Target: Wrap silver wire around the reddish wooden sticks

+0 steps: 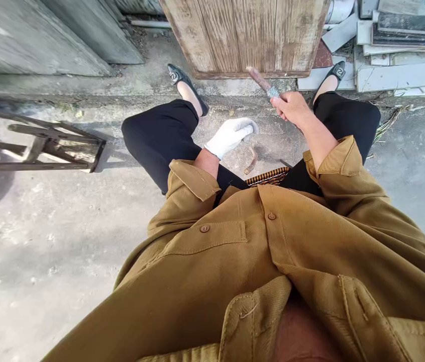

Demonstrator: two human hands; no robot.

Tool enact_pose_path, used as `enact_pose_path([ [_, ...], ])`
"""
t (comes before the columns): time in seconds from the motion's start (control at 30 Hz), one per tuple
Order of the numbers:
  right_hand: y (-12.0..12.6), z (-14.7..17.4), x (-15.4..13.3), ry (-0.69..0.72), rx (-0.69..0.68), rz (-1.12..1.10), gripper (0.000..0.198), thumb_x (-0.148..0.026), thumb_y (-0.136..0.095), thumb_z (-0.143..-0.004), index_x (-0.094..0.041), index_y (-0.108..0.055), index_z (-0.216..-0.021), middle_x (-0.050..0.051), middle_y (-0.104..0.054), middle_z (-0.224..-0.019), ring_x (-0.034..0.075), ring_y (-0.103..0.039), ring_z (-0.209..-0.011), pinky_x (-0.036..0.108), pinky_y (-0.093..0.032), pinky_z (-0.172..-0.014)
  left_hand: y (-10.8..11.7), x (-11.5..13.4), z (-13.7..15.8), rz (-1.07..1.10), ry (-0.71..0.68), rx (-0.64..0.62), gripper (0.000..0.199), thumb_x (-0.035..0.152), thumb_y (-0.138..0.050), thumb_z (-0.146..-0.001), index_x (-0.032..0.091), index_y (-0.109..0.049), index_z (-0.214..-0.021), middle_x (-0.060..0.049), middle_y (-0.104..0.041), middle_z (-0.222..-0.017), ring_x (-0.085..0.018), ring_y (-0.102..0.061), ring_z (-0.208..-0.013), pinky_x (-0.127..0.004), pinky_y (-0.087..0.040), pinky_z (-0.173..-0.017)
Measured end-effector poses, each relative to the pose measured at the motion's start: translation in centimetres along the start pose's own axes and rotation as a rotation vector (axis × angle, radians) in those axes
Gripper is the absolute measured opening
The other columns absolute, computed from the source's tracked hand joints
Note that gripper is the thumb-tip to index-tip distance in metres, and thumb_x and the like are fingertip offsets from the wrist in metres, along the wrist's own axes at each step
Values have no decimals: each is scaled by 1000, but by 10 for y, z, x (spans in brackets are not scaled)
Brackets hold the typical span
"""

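My left hand wears a white glove with a greyish palm side. Its fingers curl together above the ground between my knees; what they hold, if anything, is hidden. My bare right hand is closed on a brown wooden stick with silvery wire wound round it near my fingers. The stick points up and left, its pale end in front of the wooden panel. On the concrete just below my gloved hand lies a short, curved brown piece that looks like wood.
A woven striped seat edge shows between my thighs. The plank panel stands ahead, between my feet. White and dark boards are stacked at the upper right. To the left, a wooden stool lies on its side by a concrete step.
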State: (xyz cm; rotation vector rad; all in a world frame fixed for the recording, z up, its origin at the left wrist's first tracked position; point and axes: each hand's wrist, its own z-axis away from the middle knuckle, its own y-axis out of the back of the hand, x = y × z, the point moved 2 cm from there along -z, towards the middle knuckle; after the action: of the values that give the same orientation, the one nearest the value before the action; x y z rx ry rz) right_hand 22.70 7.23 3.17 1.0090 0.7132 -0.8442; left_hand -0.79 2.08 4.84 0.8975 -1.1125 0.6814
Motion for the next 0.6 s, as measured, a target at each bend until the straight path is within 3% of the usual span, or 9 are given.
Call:
enact_pose_path([
  [0.1, -5, 0, 0, -7, 17, 393, 29, -39, -81, -112, -17, -73, -94, 7, -64, -79, 25, -69, -85, 35, -55, -82, 2, -4, 0, -70, -51, -29, 29, 46, -82, -104, 26, -73, -84, 2, -64, -62, -21, -58, -87, -35, -54, -88],
  [0.2, -14, 6, -6, -56, -159, 706, 23, -35, -84, -109, -15, -79, -99, 11, -72, -92, 32, -73, -102, 41, -55, -93, 2, -10, -2, -125, -55, -39, 28, 41, -80, -105, 23, -72, -85, 3, -61, -62, -20, -56, -90, -34, -52, -96],
  [0.3, -21, 15, -11, -63, -326, 857, 24, -37, -82, -112, -14, -82, -104, 12, -77, -101, 30, -74, -107, 39, -51, -94, 2, -12, -2, -163, -37, -42, 22, 31, -79, -103, 22, -72, -84, 3, -60, -61, -20, -54, -92, -33, -51, -98],
  [0.4, -27, 22, -11, -52, -449, 856, 26, -33, -83, -113, -9, -82, -104, 10, -79, -98, 24, -73, -102, 35, -46, -90, 0, -7, -1, -167, -40, -60, 18, 26, -79, -99, 22, -72, -82, 3, -61, -61, -19, -52, -91, -33, -51, -99],
  [0.47, -31, 25, -9, -85, -515, 792, 27, -28, -87, -110, -8, -80, -93, 5, -74, -85, 18, -71, -91, 32, -43, -85, -2, -2, 0, -154, -44, -47, 17, 26, -80, -96, 24, -73, -80, 2, -62, -61, -21, -54, -92, -34, -53, -97],
  [0.6, -31, 29, -6, -143, -678, 485, 36, -15, -95, -98, -11, -68, -74, -6, -57, -62, 8, -56, -64, 24, -38, -71, -3, 3, 2, -92, -19, 9, 19, 32, -83, -89, 28, -72, -74, -1, -68, -64, -27, -66, -95, -39, -56, -91],
])
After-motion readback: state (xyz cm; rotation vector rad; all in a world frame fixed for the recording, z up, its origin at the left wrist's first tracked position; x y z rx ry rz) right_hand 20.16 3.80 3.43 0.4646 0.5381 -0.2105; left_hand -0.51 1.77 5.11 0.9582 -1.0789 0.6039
